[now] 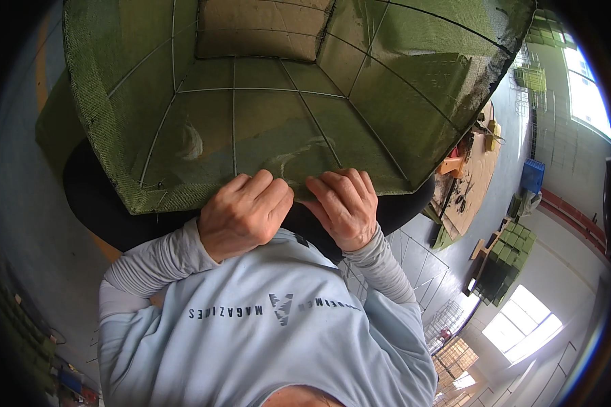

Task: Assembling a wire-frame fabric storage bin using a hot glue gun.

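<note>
A large box-shaped basket of green woven fabric over a wire frame [234, 115] lies across my lap, its open side toward me. Brown lining [261, 30] shows at its far inner end. Along the near fabric rim [183, 197], my left hand [246, 214] has its fingers curled tightly over the edge. Just to its right, my right hand [346, 207] pinches the same rim, fingers bent and thumb pressed beneath. Both fingertips are partly hidden, and I cannot make out anything small between them.
On the right stands a brown-topped worktable [478, 183] with an orange tool [451, 166] and small items on it. Beyond it are a blue crate [533, 175] and a stack of green boxes [512, 247]. Bare wire frames [421, 261] stand on the floor near my right elbow.
</note>
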Tool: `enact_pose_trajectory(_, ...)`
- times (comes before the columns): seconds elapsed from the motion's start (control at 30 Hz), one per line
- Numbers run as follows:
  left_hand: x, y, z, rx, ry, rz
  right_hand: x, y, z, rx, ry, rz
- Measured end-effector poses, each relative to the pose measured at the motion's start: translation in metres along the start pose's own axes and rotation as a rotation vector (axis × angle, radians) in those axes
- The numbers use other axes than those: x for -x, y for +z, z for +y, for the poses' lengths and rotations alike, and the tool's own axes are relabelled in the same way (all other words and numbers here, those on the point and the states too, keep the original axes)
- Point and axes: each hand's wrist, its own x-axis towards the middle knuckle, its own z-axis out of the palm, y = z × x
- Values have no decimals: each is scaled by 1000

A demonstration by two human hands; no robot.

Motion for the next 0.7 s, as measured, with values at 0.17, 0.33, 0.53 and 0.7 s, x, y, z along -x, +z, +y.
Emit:
enact_pose_trajectory(0.17,0,1,0,1,6,15,4,8,5,39,-93,-20)
enact_pose_trajectory(0.33,0,1,0,-4,0,19,2,6,8,44,-121,-47)
enact_pose_trajectory(0.53,0,-1,-1,9,2,35,-14,-2,1,119,-114,-66)
enact_pose_trajectory(0.7,-2,1,-1,11,11,37,-7,8,5,113,-202,-53)
